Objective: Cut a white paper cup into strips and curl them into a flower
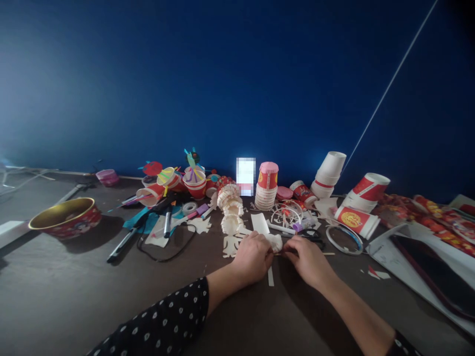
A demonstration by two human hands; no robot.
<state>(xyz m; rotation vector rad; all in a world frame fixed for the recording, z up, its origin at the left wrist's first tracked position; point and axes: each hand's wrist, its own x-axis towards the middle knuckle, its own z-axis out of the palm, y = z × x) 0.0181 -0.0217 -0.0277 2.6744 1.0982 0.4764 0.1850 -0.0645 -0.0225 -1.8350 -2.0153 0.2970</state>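
Note:
My left hand (pixel 253 257) is closed at the near end of a long chain of cut white paper pieces (pixel 232 210). Beside its fingers shows a small white curled piece (pixel 275 242). My right hand (pixel 308 259) is just to the right, its thumb and fingertips pinched together near that piece, close to a thin stick (pixel 328 254). What exactly either hand pinches is too small to make out. A narrow white paper strip (pixel 270 276) lies on the table below the hands, and a wider white strip (pixel 260 223) lies behind them.
Red and white paper cups (pixel 266 185) stand stacked at the back. A gold-rimmed bowl (pixel 67 217), a box cutter (pixel 122 245) and a marker (pixel 167 222) are left. Right are a tape ring (pixel 344 239), a tipped cup (pixel 356 220) and a dark phone (pixel 434 272).

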